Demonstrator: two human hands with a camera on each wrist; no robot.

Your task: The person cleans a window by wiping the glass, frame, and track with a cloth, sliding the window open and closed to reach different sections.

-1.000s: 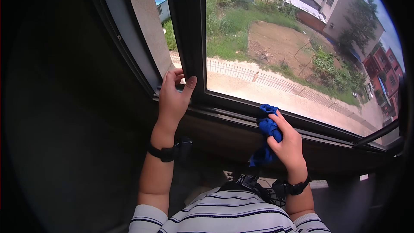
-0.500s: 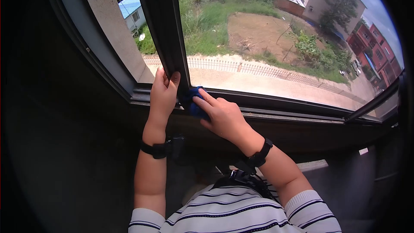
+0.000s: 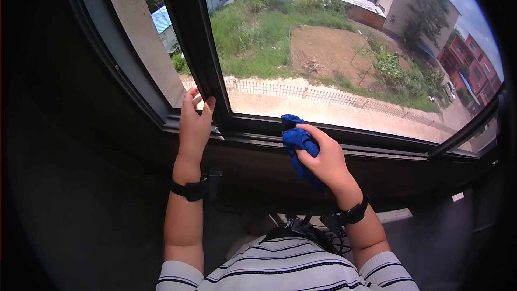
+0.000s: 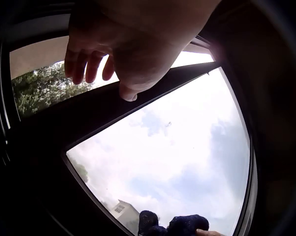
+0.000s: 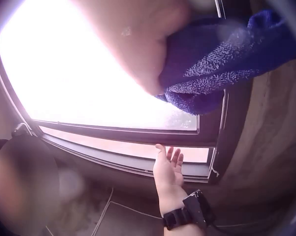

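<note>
A blue cloth (image 3: 300, 143) is bunched in my right hand (image 3: 328, 159), thumb and fingers gripping it over the lower rail of the window. Its loose end hangs below the hand. In the right wrist view the towel-like cloth (image 5: 207, 69) shows a nubbly pile. My left hand (image 3: 195, 121) is at the foot of the window sash's dark upright (image 3: 196, 48). The left thumb touches the upright while the fingers extend loosely into the open gap beside it, as the left wrist view of the hand (image 4: 123, 54) also shows.
The window pane (image 3: 258, 97) fills the space right of the upright. Below it runs the metal sill track (image 3: 377, 152). A pale side jamb (image 3: 137, 37) borders the gap on the left. Both wrists wear black straps with cameras, and cables lie near the waist.
My right hand moved the cloth left along the lower rail to the sash corner beside the left hand, then back right. The left hand stayed at the upright, its fingers now looser.
</note>
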